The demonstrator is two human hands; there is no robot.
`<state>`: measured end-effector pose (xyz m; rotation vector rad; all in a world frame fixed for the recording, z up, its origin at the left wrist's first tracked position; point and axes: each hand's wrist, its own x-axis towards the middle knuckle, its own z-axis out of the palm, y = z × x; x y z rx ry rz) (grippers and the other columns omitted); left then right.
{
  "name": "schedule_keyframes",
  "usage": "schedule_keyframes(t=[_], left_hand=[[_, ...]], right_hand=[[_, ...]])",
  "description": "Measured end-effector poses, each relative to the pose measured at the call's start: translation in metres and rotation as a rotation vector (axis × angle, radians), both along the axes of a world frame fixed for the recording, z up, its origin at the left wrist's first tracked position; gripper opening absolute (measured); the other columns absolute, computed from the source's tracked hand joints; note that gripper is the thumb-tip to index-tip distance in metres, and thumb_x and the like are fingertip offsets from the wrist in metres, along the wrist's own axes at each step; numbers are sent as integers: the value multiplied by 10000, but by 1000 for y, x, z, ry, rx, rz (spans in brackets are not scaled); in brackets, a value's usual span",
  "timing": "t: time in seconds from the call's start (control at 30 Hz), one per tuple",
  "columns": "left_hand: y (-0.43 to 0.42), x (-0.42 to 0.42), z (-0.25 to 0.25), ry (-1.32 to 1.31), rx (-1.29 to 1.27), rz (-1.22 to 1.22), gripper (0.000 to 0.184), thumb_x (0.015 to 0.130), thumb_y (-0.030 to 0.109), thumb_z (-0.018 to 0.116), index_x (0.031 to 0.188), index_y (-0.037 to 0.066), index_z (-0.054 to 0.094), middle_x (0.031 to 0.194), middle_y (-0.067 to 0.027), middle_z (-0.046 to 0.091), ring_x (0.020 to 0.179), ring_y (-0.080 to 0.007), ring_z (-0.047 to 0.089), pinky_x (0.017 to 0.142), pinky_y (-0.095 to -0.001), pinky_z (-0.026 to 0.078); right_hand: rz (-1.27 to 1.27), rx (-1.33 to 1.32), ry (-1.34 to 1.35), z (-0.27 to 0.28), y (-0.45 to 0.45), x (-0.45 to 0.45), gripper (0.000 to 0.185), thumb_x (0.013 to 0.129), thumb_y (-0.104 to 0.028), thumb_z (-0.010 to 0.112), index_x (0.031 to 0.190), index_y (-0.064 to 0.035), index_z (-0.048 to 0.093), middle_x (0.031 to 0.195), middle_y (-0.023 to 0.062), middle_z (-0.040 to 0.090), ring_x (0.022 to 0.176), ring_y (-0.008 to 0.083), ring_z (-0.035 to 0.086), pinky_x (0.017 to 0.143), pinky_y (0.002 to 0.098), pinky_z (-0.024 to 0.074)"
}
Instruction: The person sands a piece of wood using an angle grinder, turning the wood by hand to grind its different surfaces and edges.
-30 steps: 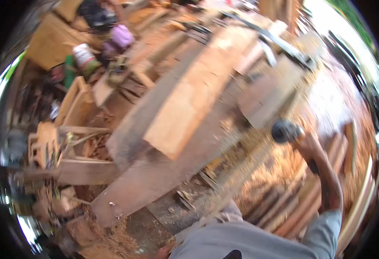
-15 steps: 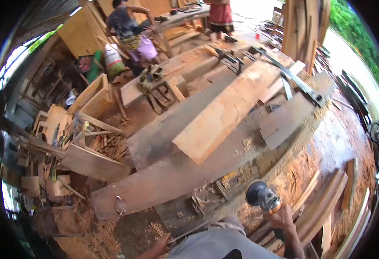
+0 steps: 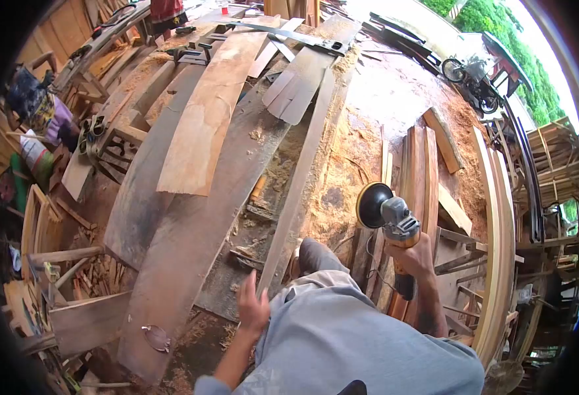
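Observation:
In the head view, my right hand (image 3: 413, 257) is wrapped round the body of an angle grinder (image 3: 400, 220). A round black pad (image 3: 372, 205) is fitted to its head and points left, in the air above the shavings. My left hand (image 3: 253, 305) is open, its fingers apart and nothing seen in them. It is nearest the bench's long wooden edge rail (image 3: 299, 184). To its left a wide dark plank (image 3: 184, 240) lies lengthwise on the bench, and a paler board (image 3: 204, 131) rests farther back.
A long bar clamp (image 3: 289, 34) lies across the boards at the far end. Stacked timber (image 3: 421, 171) and long pale planks (image 3: 490, 243) stand at the right. Wood shavings (image 3: 342, 155) cover the ground. A person (image 3: 39, 99) is at the far left, and a motorcycle (image 3: 477, 79) is parked back right.
My view has swung right, so the bench sits farther left. The grinder stays in my right hand. My left hand has come up from the bottom edge, its fingers now spread.

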<state>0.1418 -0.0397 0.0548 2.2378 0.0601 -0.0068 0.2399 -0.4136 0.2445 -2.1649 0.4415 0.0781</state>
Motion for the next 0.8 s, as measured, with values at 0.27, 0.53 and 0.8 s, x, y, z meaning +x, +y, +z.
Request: schedule_keyframes(t=[0.27,0.53,0.8], left_hand=[[-115,218,-33,-141,232,-9,753,878,138,796,1515,-21,428,1417,-275,534,1330,-445,528,1108,-518,438],[-146,232,-46,156,203,-27,329,908,81,677,1199,-11,555,1108,-262,671,1061,-447,665,884,-520,546],[-163,228,-46,94,217,-5,344,860,30,625,1195,-30,574,1158,-246,608,1112,-418,583,962,-498,495]], right_hand=[[-71,109,-22,-21,-30,38,279,728,-91,846,975,4,757,894,20,750,807,117,695,723,313,557],[-13,131,70,-41,-86,138,284,756,-110,838,1004,3,761,888,26,751,796,104,685,725,312,560],[287,-71,86,-59,-90,226,383,769,-159,843,1099,-4,725,928,104,776,845,172,742,798,350,584]])
